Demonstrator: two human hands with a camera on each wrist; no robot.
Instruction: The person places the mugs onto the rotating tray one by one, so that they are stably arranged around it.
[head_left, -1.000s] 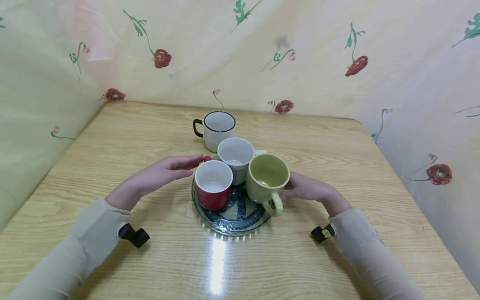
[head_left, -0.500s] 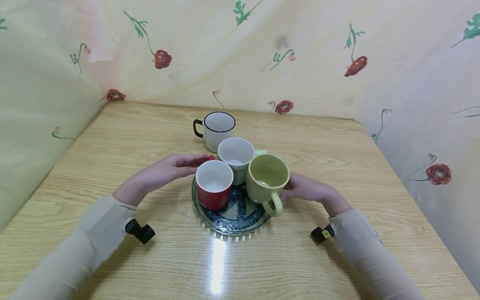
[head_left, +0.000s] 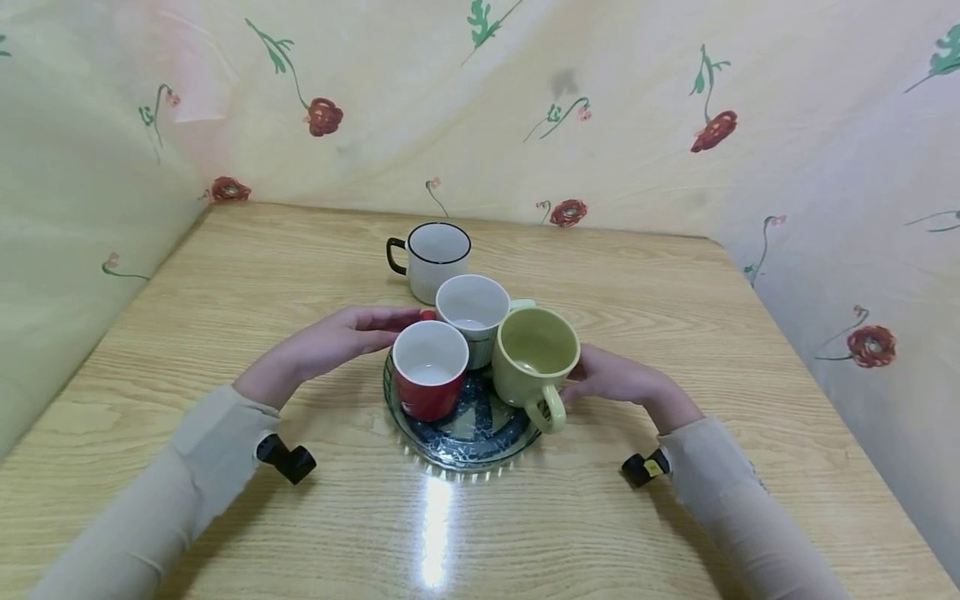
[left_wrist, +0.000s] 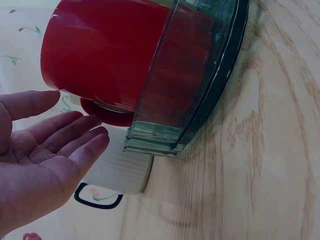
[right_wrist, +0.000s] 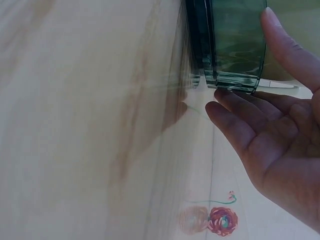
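A round greenish glass dish [head_left: 480, 454] holds three mugs standing close together. My left hand [head_left: 341, 340] is at the red mug [head_left: 429, 396], its fingers extended beside the red handle and the thumb near the mug's side. In the left wrist view the palm faces the red mug with nothing gripped. On the dish's right, my right hand [head_left: 618, 377] is next to the yellow-green mug [head_left: 517, 375]. The right wrist view shows its thumb at the dish's rim and loosely bent fingers beside the glass wall [right_wrist: 237, 40]. Between the two mugs stands a white mug [head_left: 480, 346] with a pale green handle.
Behind the dish, a white mug with a black rim and black handle [head_left: 433, 279] stands on the wooden table [head_left: 300, 517]. Flowered cloth [head_left: 637, 125] hangs along the back and sides of the table.
My left hand has moved right, up against the red mug. The red mug has shifted slightly right, its handle nearer the white mug. My right hand has stayed in place.
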